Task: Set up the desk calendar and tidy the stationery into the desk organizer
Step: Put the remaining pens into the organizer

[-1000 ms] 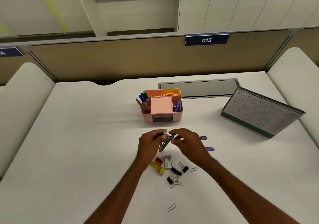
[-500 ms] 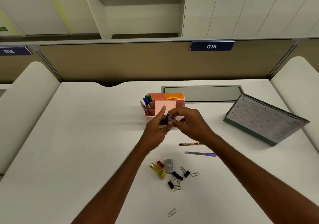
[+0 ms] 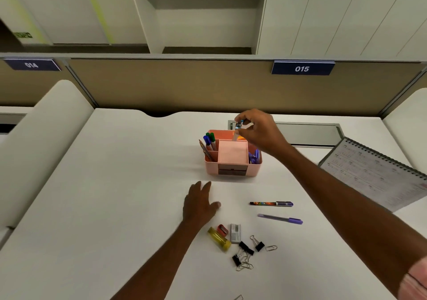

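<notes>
Down on the white desk (image 3: pixel 115 184), the left hand (image 3: pixel 199 203) lies flat with straight fingers and holds nothing. Over the back slot of the pink organizer (image 3: pixel 211 169), the right hand (image 3: pixel 258 129) pinches a small shiny tool (image 3: pixel 239 125) by its top. It looks light, hard and thin, so a fingertip pinch up high suits it, though it could slip. Off to the right, the calendar (image 3: pixel 374 172) stands up.
</notes>
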{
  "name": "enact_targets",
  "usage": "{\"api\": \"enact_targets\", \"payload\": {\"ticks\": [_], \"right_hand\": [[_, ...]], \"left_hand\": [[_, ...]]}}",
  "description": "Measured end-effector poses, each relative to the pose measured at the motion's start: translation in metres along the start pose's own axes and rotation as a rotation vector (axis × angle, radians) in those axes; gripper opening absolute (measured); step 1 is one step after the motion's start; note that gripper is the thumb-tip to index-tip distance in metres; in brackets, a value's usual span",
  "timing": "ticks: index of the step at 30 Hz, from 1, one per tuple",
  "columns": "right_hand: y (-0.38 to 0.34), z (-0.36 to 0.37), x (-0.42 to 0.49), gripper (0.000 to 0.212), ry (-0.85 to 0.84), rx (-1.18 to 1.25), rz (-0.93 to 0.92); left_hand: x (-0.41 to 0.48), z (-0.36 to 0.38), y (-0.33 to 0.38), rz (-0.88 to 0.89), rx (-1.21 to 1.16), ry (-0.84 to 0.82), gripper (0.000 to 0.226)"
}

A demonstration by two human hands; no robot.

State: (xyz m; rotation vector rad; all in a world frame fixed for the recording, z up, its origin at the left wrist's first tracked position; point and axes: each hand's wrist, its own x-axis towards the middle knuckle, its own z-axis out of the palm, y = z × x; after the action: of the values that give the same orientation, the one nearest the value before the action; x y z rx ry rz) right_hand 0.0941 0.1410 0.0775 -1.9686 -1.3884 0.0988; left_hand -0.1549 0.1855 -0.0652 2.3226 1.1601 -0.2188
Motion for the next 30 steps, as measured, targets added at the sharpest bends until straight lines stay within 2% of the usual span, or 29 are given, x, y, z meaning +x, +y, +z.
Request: {"api": "enact_targets", "payload": {"ticks": [4,12,19,30], "right_hand": [[0.014,0.017,0.031,0.032,-0.011,-0.045,-0.016],[0.031,0.049,0.056,0.035,-0.218,-0.163,-0.038],[0.038,0.056,0.062,0.026,-0.369,-0.365,-0.051],[0.040,0.066,0.070,0.040,-0.499,-0.600,-0.106]], "left_hand": [[0.007,0.010,-0.006,0.012,0.147,-0.009,0.083],[0.014,0.017,-0.007,0.008,0.184,0.016,0.081],[0.017,0.026,-0.010,0.018,0.212,0.035,0.081],[0.020,0.033,-0.011,0.027,0.227,0.047,0.082]]}}
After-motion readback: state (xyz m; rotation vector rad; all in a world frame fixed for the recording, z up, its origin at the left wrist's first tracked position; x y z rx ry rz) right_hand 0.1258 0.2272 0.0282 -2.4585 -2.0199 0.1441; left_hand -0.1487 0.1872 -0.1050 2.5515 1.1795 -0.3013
